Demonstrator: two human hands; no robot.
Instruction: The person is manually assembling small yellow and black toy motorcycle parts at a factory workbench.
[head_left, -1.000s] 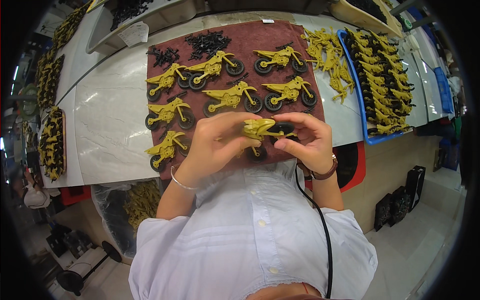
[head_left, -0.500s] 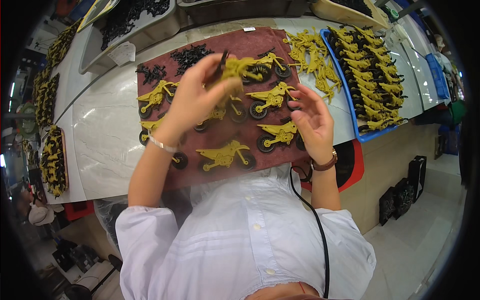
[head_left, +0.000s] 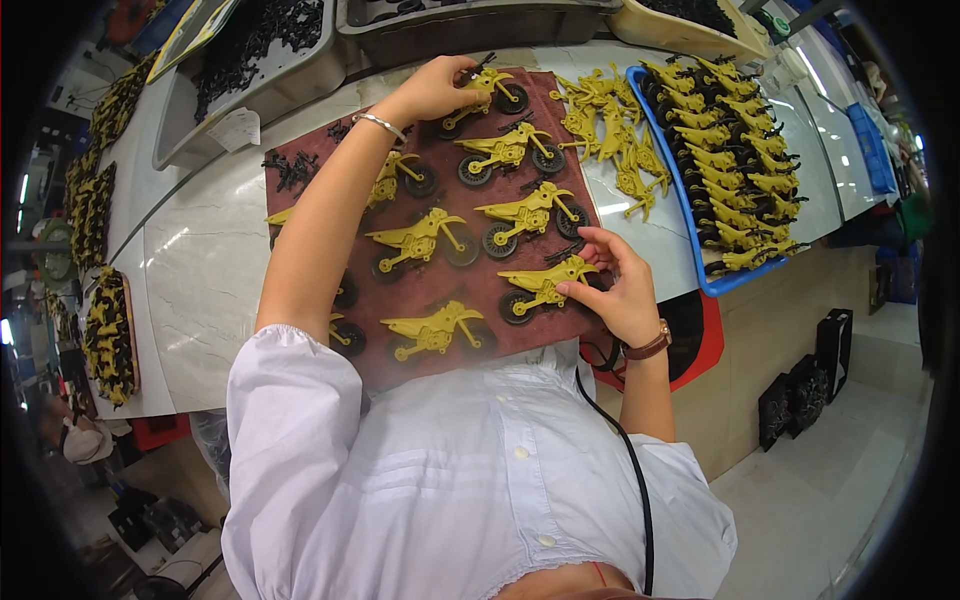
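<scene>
Eight or so yellow toy bikes lie in rows on the brown mat (head_left: 560, 120), all with wheels fitted as far as we can see. Nearest us, the right hand (head_left: 620, 290) rests with fingers loosely spread on the front bike (head_left: 545, 287), touching but not gripping it. Farther off, the left hand (head_left: 435, 88) reaches to the mat's far edge, fingers closed about the far bike (head_left: 490, 92). Beyond the mat to the right, loose yellow frames (head_left: 605, 140) lie unassembled, and a blue tray (head_left: 680, 200) holds many more. We judge the mat nearly filled, with much stock remaining.
</scene>
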